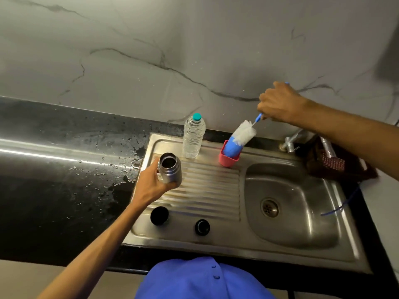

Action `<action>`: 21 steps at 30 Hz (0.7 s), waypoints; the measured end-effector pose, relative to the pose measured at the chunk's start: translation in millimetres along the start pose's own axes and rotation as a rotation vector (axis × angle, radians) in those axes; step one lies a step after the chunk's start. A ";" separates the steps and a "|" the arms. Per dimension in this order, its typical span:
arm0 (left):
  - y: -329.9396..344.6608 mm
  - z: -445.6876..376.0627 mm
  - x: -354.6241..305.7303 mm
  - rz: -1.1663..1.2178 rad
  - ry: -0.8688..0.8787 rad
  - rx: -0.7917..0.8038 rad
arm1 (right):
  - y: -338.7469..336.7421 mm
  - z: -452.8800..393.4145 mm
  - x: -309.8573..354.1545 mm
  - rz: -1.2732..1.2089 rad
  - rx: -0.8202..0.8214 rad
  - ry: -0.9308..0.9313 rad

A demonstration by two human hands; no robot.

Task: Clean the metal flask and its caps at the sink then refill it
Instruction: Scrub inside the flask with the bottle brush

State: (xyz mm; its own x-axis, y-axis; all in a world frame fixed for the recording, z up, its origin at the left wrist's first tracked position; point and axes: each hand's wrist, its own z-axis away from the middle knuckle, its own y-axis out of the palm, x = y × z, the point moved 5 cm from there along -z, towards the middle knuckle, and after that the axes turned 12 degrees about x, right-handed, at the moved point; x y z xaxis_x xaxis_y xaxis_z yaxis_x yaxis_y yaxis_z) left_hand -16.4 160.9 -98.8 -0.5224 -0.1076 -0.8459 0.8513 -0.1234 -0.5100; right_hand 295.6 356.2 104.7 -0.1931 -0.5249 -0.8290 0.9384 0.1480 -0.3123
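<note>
Head view: we see the left hand [151, 182] with its grip curled round the open cylindrical metal flask [170, 168], held upright over the ribbed drainboard of the stainless steel sink [207, 186], mouth facing up; the right hand [280, 103] has its grip closed on the thin blue handle of a bottle brush with white bristles and a blue sponge tip [239, 138]; brush tip sits inside a small pink plastic cup [227, 159] at the back of the drainboard; two black round caps lie on the sink's front edge, the larger black cap [159, 215] to the left, the smaller black cap [202, 227] to its right, apart; a clear plastic water bottle with teal lid [193, 137] stands upright behind the flask; the black stone surface [64, 169] left of the sink is wet with droplets; a metal tap [290, 143] sits behind the basin [291, 201].
</note>
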 end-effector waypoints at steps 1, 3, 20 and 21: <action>7.2 3.9 -3.9 -0.005 0.004 -0.011 | 4.3 6.4 -4.9 -0.030 0.007 0.016; 21.2 12.3 -16.8 -0.003 0.005 -0.026 | 14.1 16.3 -12.3 -0.082 0.031 0.033; 181.0 28.2 -127.4 0.055 -0.118 -0.077 | 203.3 157.2 -78.3 -1.064 -0.070 0.047; 193.6 22.6 -133.9 0.048 -0.122 -0.053 | 218.7 169.6 -79.5 -1.100 -0.058 0.037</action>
State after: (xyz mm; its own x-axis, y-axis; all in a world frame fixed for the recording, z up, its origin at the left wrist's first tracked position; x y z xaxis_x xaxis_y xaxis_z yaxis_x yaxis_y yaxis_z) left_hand 217.3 129.2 -80.7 -0.4806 -0.2314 -0.8459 0.8751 -0.0634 -0.4798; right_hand 564.8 288.2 180.9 -0.9246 -0.3682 -0.0976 0.2335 -0.3453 -0.9090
